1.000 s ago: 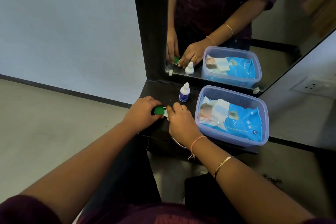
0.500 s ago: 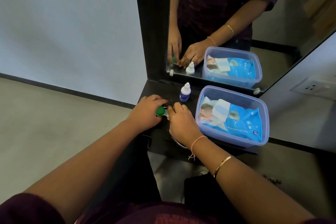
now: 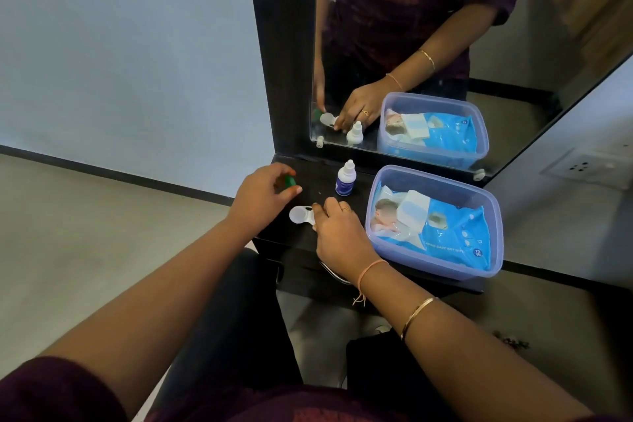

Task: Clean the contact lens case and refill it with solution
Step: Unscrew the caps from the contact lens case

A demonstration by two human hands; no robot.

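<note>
Single head-worn wide-angle view, looking forward and steeply down, sitting close above the dark worktop [image 3: 308, 188], facing a mirror [image 3: 445, 44].

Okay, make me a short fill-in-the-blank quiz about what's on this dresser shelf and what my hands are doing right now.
1. The left hand holds a small ____ cap.
2. The right hand steadies the lens case, whose uncovered well is ____ in colour.
3. The solution bottle stands upright with its cap ____.
4. The pack of wet wipes lies inside a clear plastic ____.

Missing words: green; white; on; box
</note>
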